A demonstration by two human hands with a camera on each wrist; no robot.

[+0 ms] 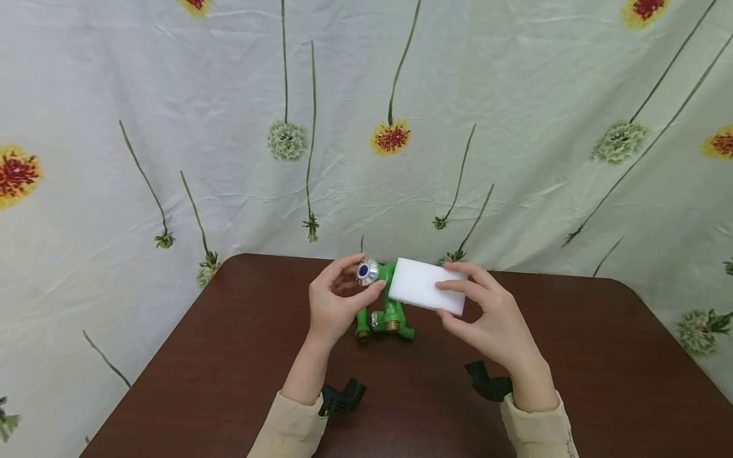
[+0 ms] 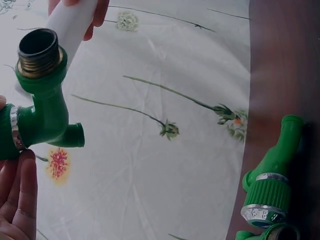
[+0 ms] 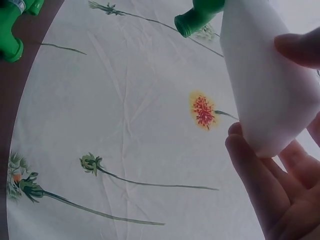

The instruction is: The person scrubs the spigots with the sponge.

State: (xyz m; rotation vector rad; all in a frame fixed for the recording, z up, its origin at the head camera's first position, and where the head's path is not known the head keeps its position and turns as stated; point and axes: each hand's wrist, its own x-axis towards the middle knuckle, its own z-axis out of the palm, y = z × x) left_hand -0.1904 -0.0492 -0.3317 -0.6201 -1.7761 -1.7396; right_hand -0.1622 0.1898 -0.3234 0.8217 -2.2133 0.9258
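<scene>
My left hand (image 1: pixel 332 312) grips a green plastic tap (image 2: pixel 47 117) by its ribbed knob, which has a silver band and a blue cap. The tap is held above the table, its threaded brass-coloured end showing in the left wrist view. On the right, a white sponge block (image 1: pixel 426 284) is pinched between the thumb and fingers of my right hand (image 1: pixel 495 318). The sponge (image 3: pixel 265 75) is right beside the tap's body and hides part of it; whether they touch I cannot tell. Below the hands, more green taps (image 1: pixel 392 315) lie on the table.
A dark brown tabletop (image 1: pixel 424 394) extends beneath both hands. Behind it hangs a pale cloth (image 1: pixel 343 184) printed with flowers. Black curved mounts (image 1: pixel 343 395) sit at both wrists, next to beige sleeves (image 1: pixel 294 423).
</scene>
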